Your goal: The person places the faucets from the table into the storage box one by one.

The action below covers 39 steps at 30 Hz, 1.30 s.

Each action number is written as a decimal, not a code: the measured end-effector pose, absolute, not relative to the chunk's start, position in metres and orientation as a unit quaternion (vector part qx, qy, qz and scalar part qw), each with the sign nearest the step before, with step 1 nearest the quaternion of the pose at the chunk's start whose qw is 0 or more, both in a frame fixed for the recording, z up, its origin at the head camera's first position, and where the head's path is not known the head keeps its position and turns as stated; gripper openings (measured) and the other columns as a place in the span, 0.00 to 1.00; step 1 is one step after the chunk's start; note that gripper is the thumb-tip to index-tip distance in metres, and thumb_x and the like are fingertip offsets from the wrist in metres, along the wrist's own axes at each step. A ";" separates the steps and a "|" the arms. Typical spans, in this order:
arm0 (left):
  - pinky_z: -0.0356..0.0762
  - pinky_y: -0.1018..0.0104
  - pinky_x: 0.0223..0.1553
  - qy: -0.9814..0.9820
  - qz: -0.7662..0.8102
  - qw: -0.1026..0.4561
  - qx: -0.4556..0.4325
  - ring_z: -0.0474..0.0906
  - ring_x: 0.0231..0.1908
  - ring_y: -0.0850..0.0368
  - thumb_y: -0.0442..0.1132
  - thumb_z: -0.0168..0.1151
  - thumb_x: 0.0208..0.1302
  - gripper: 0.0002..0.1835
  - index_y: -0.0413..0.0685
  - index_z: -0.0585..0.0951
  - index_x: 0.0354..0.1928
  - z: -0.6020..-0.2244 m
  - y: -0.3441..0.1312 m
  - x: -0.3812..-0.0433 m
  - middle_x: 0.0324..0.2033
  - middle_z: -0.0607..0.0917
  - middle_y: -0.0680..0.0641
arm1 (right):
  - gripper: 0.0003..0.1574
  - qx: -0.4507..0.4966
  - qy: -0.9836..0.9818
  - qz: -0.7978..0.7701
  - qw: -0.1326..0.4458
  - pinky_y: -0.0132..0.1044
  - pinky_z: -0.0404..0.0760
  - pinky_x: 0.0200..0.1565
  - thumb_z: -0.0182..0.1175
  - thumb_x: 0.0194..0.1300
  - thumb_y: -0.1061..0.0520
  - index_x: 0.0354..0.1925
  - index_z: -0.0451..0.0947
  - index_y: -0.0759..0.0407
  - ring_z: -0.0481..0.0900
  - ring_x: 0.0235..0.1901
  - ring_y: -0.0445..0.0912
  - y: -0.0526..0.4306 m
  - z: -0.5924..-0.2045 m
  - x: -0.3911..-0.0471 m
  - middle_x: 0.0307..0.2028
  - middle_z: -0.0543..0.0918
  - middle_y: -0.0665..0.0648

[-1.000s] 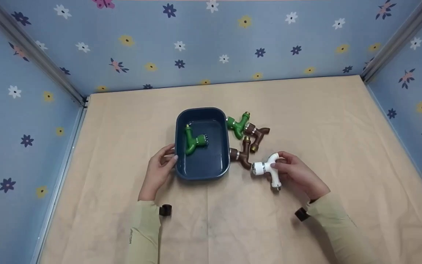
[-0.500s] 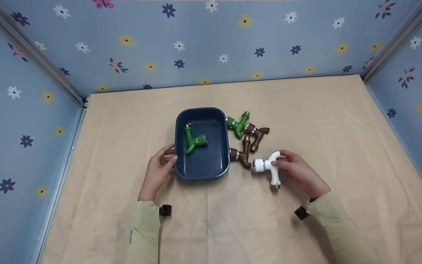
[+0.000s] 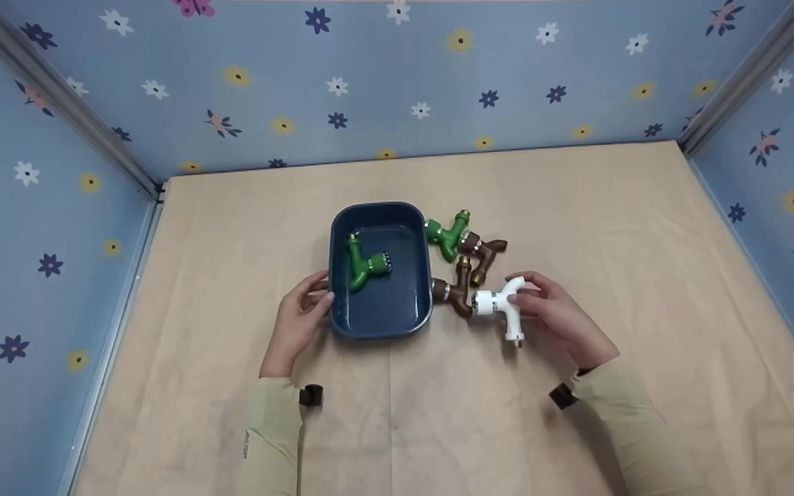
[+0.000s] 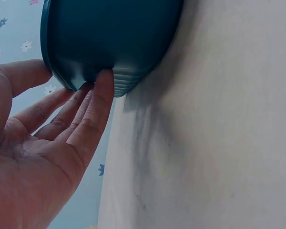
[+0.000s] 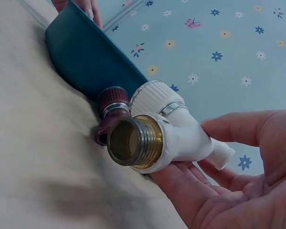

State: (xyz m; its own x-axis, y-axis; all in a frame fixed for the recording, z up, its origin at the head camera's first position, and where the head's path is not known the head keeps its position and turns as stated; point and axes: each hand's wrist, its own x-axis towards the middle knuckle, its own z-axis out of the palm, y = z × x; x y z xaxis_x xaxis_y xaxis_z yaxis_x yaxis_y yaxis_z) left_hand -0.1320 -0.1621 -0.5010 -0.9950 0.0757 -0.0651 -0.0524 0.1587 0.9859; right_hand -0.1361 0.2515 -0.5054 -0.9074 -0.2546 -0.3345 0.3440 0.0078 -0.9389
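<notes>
In the head view, my left hand holds the left side of a dark blue plastic tub. Its thumb is at the rim and its fingers lie along the outer wall. Inside the tub is a green tap. My right hand grips a white tap by its body, thumb on one side and fingers beneath; the threaded brass inlet faces the right wrist camera. The white tap's knob overlaps the near brown tap in the head view.
Right of the tub, another green tap and a second brown tap lie close together near its wall. A beige cloth covers the table. Flowered blue panels enclose the back and both sides.
My right hand has moved slightly away from me and to the left with the white tap, bringing its knob up to the near brown tap. My left hand and the tub have stayed put.
</notes>
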 end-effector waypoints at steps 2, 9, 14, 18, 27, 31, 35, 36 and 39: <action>0.79 0.60 0.41 0.757 0.652 0.053 0.008 0.75 0.50 0.35 0.29 0.56 0.68 0.24 0.33 0.68 0.65 -0.501 -0.162 -0.132 0.55 0.73 0.28 | 0.31 0.035 0.667 -0.712 0.216 0.40 0.80 0.40 0.60 0.66 0.61 0.63 0.61 0.69 0.82 0.40 0.51 0.249 -0.502 -0.138 0.44 0.81 0.58; 0.78 0.56 0.42 0.759 0.649 0.056 0.012 0.75 0.50 0.35 0.29 0.56 0.68 0.25 0.33 0.67 0.65 -0.503 -0.161 -0.134 0.55 0.73 0.28 | 0.30 0.033 0.639 -0.733 0.231 0.46 0.81 0.41 0.59 0.67 0.62 0.62 0.60 0.69 0.81 0.42 0.58 0.239 -0.496 -0.143 0.44 0.79 0.61; 0.78 0.63 0.40 0.759 0.649 0.052 0.008 0.76 0.49 0.38 0.31 0.56 0.68 0.25 0.37 0.68 0.66 -0.519 -0.163 -0.139 0.56 0.74 0.30 | 0.29 0.031 0.629 -0.742 0.232 0.44 0.82 0.37 0.58 0.67 0.63 0.61 0.59 0.69 0.82 0.41 0.58 0.231 -0.490 -0.147 0.43 0.79 0.60; 0.78 0.66 0.40 0.763 0.645 0.045 0.010 0.77 0.49 0.43 0.34 0.57 0.68 0.24 0.42 0.69 0.66 -0.532 -0.165 -0.143 0.55 0.75 0.34 | 0.26 0.030 0.616 -0.753 0.229 0.46 0.82 0.38 0.57 0.67 0.64 0.59 0.60 0.69 0.83 0.40 0.58 0.224 -0.486 -0.150 0.42 0.79 0.61; 0.79 0.67 0.39 0.763 0.645 0.041 0.009 0.78 0.48 0.43 0.34 0.58 0.68 0.24 0.42 0.70 0.66 -0.533 -0.164 -0.143 0.54 0.76 0.34 | 0.19 0.030 0.605 -0.764 0.222 0.44 0.83 0.36 0.58 0.67 0.64 0.53 0.65 0.63 0.84 0.34 0.53 0.206 -0.477 -0.156 0.40 0.79 0.58; 0.78 0.69 0.38 0.754 0.655 0.049 0.009 0.76 0.50 0.37 0.31 0.57 0.68 0.25 0.37 0.68 0.66 -0.523 -0.163 -0.140 0.55 0.74 0.30 | 0.17 0.028 0.595 -0.772 0.221 0.46 0.83 0.37 0.57 0.67 0.65 0.52 0.65 0.64 0.83 0.38 0.56 0.196 -0.477 -0.156 0.42 0.80 0.61; 0.78 0.69 0.39 0.754 0.654 0.049 0.015 0.75 0.50 0.34 0.28 0.56 0.67 0.25 0.32 0.67 0.65 -0.508 -0.162 -0.135 0.54 0.73 0.27 | 0.16 0.024 0.588 -0.777 0.222 0.48 0.83 0.38 0.57 0.67 0.66 0.51 0.65 0.65 0.83 0.39 0.57 0.186 -0.479 -0.156 0.44 0.80 0.63; 0.78 0.69 0.40 0.756 0.653 0.049 0.015 0.75 0.50 0.34 0.28 0.56 0.67 0.24 0.31 0.67 0.65 -0.505 -0.162 -0.134 0.54 0.74 0.28 | 0.16 0.023 0.588 -0.777 0.222 0.48 0.83 0.38 0.57 0.67 0.66 0.51 0.65 0.65 0.83 0.39 0.56 0.184 -0.480 -0.157 0.44 0.80 0.63; 0.77 0.68 0.41 0.759 0.649 0.051 0.009 0.76 0.50 0.37 0.30 0.56 0.68 0.24 0.33 0.68 0.65 -0.508 -0.164 -0.135 0.54 0.74 0.29 | 0.17 0.022 0.589 -0.776 0.225 0.48 0.82 0.38 0.56 0.67 0.66 0.52 0.65 0.66 0.83 0.38 0.56 0.177 -0.481 -0.157 0.43 0.80 0.62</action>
